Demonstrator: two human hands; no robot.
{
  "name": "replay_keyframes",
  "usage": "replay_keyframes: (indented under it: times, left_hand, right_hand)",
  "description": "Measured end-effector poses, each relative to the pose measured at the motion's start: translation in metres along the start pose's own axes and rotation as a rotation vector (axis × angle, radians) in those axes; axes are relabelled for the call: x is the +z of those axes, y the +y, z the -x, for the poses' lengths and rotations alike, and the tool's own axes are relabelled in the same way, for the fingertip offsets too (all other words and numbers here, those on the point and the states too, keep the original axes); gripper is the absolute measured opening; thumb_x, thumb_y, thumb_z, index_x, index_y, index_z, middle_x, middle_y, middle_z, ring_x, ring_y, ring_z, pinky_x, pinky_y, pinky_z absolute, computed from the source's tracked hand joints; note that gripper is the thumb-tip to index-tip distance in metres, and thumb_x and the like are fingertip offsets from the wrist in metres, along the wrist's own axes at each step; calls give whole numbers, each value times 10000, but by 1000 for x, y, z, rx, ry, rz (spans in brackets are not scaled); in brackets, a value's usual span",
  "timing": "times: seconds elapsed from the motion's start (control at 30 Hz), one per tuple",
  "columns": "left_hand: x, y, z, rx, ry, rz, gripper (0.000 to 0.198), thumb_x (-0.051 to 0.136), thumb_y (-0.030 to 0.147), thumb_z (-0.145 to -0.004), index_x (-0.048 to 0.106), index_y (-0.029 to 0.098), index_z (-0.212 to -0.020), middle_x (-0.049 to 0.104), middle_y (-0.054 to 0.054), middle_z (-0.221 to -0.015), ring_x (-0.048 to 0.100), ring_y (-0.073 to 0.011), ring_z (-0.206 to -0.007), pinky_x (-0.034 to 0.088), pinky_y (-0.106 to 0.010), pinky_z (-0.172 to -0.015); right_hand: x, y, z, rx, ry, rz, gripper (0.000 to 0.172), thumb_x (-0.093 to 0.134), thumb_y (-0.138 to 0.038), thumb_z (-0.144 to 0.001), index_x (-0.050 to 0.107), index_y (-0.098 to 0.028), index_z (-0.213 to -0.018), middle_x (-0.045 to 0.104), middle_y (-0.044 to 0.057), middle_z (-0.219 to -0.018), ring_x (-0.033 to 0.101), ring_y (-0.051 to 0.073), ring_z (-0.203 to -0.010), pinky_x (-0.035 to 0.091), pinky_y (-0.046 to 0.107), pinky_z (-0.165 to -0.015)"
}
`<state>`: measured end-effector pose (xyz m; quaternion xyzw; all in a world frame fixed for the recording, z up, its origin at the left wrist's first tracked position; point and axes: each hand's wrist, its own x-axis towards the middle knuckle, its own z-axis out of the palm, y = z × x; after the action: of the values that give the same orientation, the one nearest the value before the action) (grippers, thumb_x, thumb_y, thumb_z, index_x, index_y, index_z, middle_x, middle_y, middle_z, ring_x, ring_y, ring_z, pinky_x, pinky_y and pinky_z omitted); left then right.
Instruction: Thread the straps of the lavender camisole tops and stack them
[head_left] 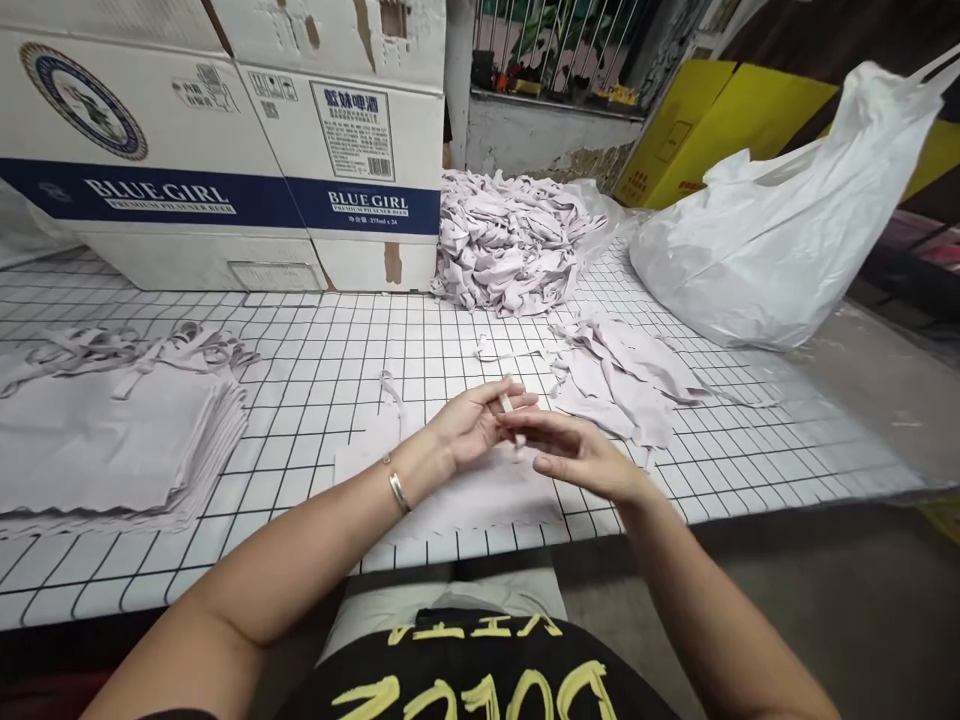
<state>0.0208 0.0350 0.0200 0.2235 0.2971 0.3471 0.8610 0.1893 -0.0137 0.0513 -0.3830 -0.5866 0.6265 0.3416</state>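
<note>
A pale pink cloth piece lies flat on the table beneath both my hands, with a thin strap sticking out at its far left. My left hand is palm up over it, fingers curled on a short pale fabric strip. Reaching across from the other side, my right hand has its fingers stretched and thumb apart. Its fingertips are at the left hand's fingers, partly covering the strip. Just beyond the right hand lies a loose heap of pink cloth pieces.
A stack of pink cloth pieces with straps sits at the left. Behind stand a beer carton, a large pile of crumpled pink cloth and a white plastic bag. A yellow box is farther back. The gridded table ends near my body.
</note>
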Motion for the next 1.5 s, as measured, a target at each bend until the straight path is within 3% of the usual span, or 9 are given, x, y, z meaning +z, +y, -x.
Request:
replay_keyframes:
  times: [0.17, 0.33, 0.47, 0.63, 0.8, 0.97, 1.17, 1.37, 1.5]
  left_hand:
    - [11, -2, 0, -41, 23, 14, 64, 569, 162, -906, 614, 117, -898, 689, -93, -896, 657, -150, -779, 541, -280, -709]
    - [11, 4, -10, -26, 10, -83, 46, 630, 174, -873, 618, 131, -884, 699, -93, -935, 650, -147, -837, 513, -284, -784]
    - [4, 18, -22, 29, 61, -182, 97, 629, 225, -877, 627, 134, -910, 705, -108, -977, 643, -169, -947, 478, -337, -886]
    - [-16, 25, -6, 161, 213, -1006, 373, 617, 509, -826, 640, 147, -743, 688, -101, -819, 614, -213, -793, 451, -397, -830]
    - [-40, -9, 24, 273, 335, -1716, 335, 665, 505, -774, 630, 175, -819, 653, -78, -929, 532, -293, -958, 301, -509, -937]
    - [-34, -29, 28, 338, 438, -1617, 244, 647, 430, -822, 629, 206, -916, 640, -55, -1031, 516, -279, -1040, 292, -460, -918]
    - [-12, -22, 23, 458, 511, -1317, 132, 602, 303, -851, 666, 207, -787, 677, -9, -895, 568, -197, -947, 326, -373, -883]
    - [-24, -22, 25, 484, 413, -1637, 206, 520, 287, -907, 670, 216, -786, 653, -15, -883, 544, -215, -938, 285, -403, -850]
    - [-38, -35, 27, 420, 476, -1879, 243, 589, 431, -878, 617, 192, -914, 629, -67, -1000, 503, -270, -991, 277, -413, -822]
  right_hand:
    - [21, 48, 23, 112, 420, -408, 309, 769, -360, -743, 615, -320, -1008, 629, 11, -1126, 655, 151, -870, 558, 362, -842]
    - [3, 53, 12, 344, 140, -345, 311, 765, -389, -744, 685, -199, -977, 694, 72, -946, 659, 138, -751, 552, 302, -724]
    - [-11, 49, 3, 374, -9, -225, 243, 790, -386, -704, 713, -168, -780, 680, 44, -768, 589, 106, -612, 484, 251, -582]
    - [-26, 45, -16, 333, 228, -155, 240, 836, -363, -627, 704, -175, -697, 611, -10, -628, 484, 72, -527, 372, 217, -487]
    - [-36, 49, -34, 293, 302, -97, 272, 833, -386, -626, 687, -163, -683, 645, 20, -672, 510, 87, -567, 356, 223, -485]
    - [-25, 56, -43, 291, 212, -182, 285, 786, -422, -679, 716, -169, -787, 671, 36, -790, 500, 76, -570, 356, 219, -480]
    - [-7, 62, -43, 247, 324, -216, 257, 825, -385, -635, 719, -184, -755, 535, -28, -568, 439, 71, -514, 317, 212, -446]
    - [-19, 53, -45, 242, 150, -64, 302, 843, -366, -609, 701, -158, -775, 602, -7, -665, 505, 79, -542, 405, 228, -487]
    - [-28, 51, -50, 279, 189, -56, 321, 841, -371, -607, 666, -150, -760, 614, 3, -640, 561, 114, -578, 486, 273, -552]
